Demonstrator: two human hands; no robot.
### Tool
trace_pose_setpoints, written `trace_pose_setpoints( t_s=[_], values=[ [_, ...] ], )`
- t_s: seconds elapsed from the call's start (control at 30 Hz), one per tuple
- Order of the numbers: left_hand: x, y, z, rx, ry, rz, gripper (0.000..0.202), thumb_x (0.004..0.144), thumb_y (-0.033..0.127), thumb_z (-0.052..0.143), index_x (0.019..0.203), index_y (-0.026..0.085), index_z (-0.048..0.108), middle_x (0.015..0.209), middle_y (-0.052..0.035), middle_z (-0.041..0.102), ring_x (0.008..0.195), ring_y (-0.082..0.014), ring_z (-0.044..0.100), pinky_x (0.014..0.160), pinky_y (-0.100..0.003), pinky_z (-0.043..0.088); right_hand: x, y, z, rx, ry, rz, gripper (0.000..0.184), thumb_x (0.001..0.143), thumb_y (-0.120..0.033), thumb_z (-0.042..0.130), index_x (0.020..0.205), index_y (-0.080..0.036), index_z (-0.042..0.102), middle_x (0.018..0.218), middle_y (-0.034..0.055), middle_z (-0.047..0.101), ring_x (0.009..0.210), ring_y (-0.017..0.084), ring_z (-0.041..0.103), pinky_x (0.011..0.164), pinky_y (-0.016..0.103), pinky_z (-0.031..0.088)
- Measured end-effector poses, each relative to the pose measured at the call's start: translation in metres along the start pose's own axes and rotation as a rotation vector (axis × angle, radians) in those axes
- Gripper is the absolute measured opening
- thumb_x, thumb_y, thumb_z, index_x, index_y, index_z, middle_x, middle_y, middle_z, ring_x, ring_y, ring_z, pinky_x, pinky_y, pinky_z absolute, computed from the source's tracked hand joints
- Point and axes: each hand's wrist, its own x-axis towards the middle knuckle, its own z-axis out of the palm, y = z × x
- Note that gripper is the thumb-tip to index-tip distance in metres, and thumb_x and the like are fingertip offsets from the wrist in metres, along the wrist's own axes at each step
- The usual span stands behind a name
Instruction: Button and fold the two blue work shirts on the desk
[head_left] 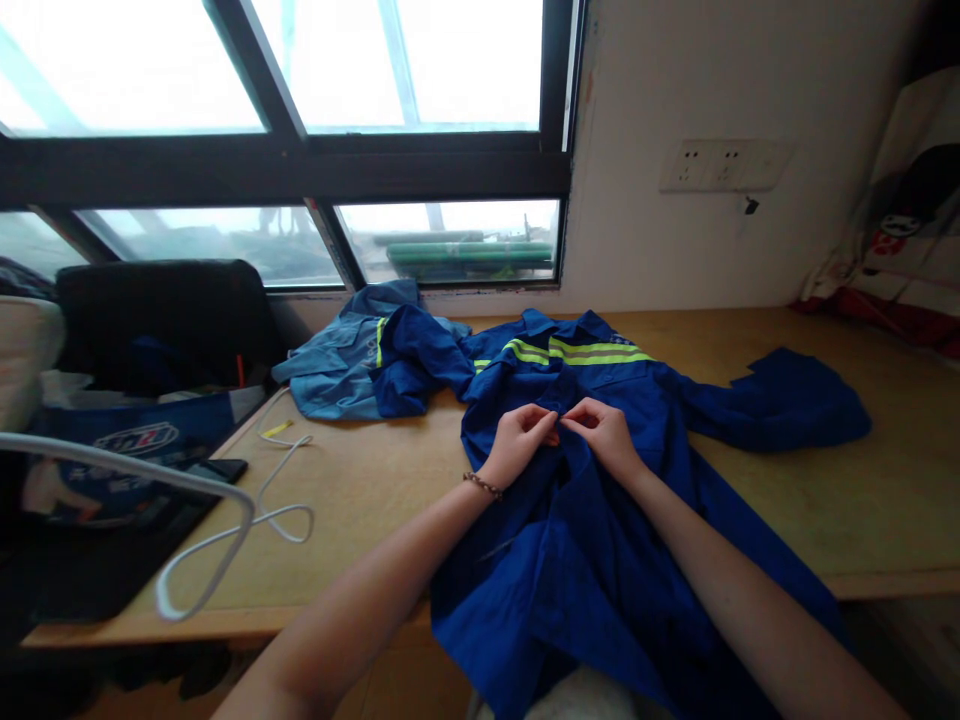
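Observation:
A dark blue work coverall or jacket (630, 400) with yellow-and-silver reflective bands lies chest up on the table, its lower part hanging over the front edge toward me. Both sleeves are spread to the sides. At the middle of its front opening, my left hand (523, 437) pinches the cloth, a beaded bracelet on the wrist. Close beside it, my right hand (602, 430) pinches the opposite edge of the same opening. The fingertips nearly meet; any button or fastener between them is too small to make out.
A lighter blue shirt (330, 365) lies under the left sleeve on the wooden table (360, 500). A white cable (244, 520) loops across the left side. At far left stand a blue printed bag (150, 425) and a black chair back (165, 300). Wall sockets (724, 165) are behind.

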Motion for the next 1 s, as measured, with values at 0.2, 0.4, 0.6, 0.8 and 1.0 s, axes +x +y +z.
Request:
trace_pose_setpoints(
  t_s=[0.2,0.4,0.6,0.8,1.0],
  values=[
    [0.002,-0.0039,-0.0004,0.047,0.022,-0.039,0.02,0.066,0.031,0.062,0.069,0.012,0.056,0.062,-0.001,0.058,0.056,-0.012,0.058,0.053,-0.024,0.05,-0.0031,-0.0032,0.004,-0.176,-0.027,-0.129,0.008,0.071,-0.024,0.057,0.066,-0.018,0.057,0.065,0.0008,0.057,0.06,0.013,0.053,0.052,0.024,0.04],
    [0.0044,-0.0037,0.0012,-0.154,0.067,-0.193,0.013,0.063,0.022,0.061,0.065,0.013,0.053,0.057,0.003,0.053,0.052,-0.0086,0.054,0.054,-0.023,0.049,-0.0025,-0.0034,0.0061,-0.134,-0.057,-0.105,0.008,0.07,-0.025,0.058,0.073,-0.018,0.056,0.067,-0.0003,0.057,0.059,0.012,0.053,0.053,0.023,0.041],
    [0.0053,-0.0083,0.0013,-0.226,0.098,-0.258,0.016,0.062,0.021,0.062,0.07,0.013,0.051,0.056,0.0032,0.053,0.052,-0.0081,0.053,0.053,-0.022,0.05,-0.0025,-0.0024,0.0064,-0.133,-0.076,-0.1,0.011,0.069,-0.028,0.059,0.074,-0.018,0.055,0.066,-0.0006,0.056,0.059,0.012,0.052,0.054,0.023,0.04],
    [0.0043,-0.0109,0.0025,-0.195,0.07,-0.221,0.023,0.063,0.02,0.062,0.079,0.015,0.046,0.057,0.0045,0.052,0.049,-0.0061,0.052,0.051,-0.019,0.046,-0.0045,-0.0052,0.0054,-0.12,-0.065,-0.095,0.014,0.073,-0.033,0.053,0.072,-0.019,0.052,0.063,-0.0006,0.055,0.058,0.012,0.05,0.054,0.024,0.038],
    [0.001,-0.0093,0.0034,-0.027,-0.072,-0.039,0.024,0.069,0.021,0.057,0.088,0.017,0.043,0.058,0.0048,0.051,0.052,-0.0071,0.051,0.051,-0.018,0.041,-0.0023,0.0038,0.0095,-0.028,-0.093,0.014,0.025,0.077,-0.038,0.046,0.061,-0.019,0.048,0.053,-0.0026,0.046,0.051,0.01,0.043,0.049,0.022,0.033]
  ],
)
